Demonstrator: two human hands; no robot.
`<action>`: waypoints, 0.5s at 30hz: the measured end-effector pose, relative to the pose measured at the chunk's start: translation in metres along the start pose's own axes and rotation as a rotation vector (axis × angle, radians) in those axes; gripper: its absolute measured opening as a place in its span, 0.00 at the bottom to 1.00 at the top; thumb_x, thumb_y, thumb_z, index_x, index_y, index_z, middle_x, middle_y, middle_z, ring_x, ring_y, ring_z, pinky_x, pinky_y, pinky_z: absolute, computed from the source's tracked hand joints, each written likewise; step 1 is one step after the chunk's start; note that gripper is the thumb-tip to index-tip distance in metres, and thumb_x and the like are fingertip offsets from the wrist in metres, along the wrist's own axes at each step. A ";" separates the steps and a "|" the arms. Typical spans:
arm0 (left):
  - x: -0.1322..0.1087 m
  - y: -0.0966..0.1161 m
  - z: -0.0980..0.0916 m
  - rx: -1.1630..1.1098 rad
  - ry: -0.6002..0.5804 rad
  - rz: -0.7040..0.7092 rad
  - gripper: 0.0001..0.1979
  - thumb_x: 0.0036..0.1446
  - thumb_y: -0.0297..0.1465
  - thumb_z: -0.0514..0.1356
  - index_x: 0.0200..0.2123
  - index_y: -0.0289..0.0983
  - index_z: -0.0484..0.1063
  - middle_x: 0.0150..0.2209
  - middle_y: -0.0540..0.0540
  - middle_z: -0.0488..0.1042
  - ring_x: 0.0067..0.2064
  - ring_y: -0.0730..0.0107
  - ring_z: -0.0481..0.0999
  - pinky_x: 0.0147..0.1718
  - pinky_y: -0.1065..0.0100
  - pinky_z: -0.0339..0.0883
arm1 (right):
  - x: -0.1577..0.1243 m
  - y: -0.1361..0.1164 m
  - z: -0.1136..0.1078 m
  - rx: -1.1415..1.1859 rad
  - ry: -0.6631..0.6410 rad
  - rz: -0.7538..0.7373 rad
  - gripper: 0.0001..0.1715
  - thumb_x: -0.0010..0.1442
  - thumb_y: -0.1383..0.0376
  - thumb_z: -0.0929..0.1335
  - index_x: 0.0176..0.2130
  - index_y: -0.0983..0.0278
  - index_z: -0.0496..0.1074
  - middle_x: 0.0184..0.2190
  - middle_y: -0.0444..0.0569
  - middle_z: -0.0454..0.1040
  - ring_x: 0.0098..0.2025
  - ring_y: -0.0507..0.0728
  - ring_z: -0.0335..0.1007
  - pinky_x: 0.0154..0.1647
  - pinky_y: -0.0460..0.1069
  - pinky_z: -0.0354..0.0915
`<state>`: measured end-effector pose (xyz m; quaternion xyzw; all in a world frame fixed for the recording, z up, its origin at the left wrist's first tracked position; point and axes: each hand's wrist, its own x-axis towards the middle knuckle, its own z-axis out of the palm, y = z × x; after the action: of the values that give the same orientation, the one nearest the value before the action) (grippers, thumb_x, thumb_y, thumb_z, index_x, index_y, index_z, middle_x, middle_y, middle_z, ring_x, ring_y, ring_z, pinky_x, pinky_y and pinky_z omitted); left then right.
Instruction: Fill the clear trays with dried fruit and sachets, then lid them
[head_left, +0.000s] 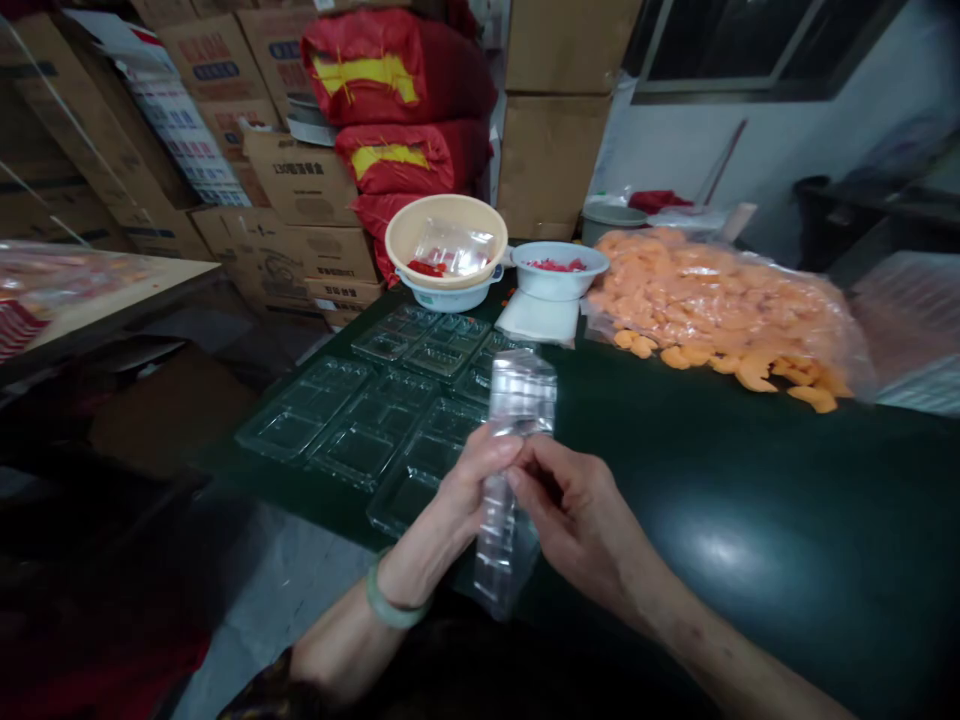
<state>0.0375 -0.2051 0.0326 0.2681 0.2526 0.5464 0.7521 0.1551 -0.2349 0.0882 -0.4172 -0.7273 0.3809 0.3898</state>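
Note:
A stack of clear plastic trays (523, 385), seen edge-on, stands between my hands over the near side of the green table. My left hand (472, 475) grips the stack from the left, its thumb across the near edge. From the right, my right hand (566, 490) pinches at the same edge, fingertips close to the left thumb. What exactly the right fingertips hold is partly hidden. Beyond and to the left, several clear compartment trays (356, 440) lie in rows on the table.
Behind the trays stand a cream basin (446, 215) set in another basin, and a white bowl (561, 268) of red pieces on a white packet (538, 320). A large plastic bag of orange pieces (720, 300) spills at the back right. Cardboard boxes (559, 150) and red sacks (405, 75) rise behind.

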 end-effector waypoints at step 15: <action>0.002 0.062 -0.050 -0.095 -0.104 -0.012 0.37 0.41 0.46 0.57 0.53 0.33 0.58 0.50 0.30 0.68 0.51 0.43 0.68 0.47 0.49 0.60 | 0.066 0.192 -0.109 0.222 0.195 0.875 0.13 0.47 0.66 0.67 0.21 0.64 0.56 0.13 0.37 0.56 0.13 0.43 0.45 0.14 0.41 0.40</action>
<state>-0.0383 -0.1809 0.0378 0.2587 0.1888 0.5388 0.7792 0.2880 -0.0806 -0.0202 -0.6747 -0.3976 0.5440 0.3015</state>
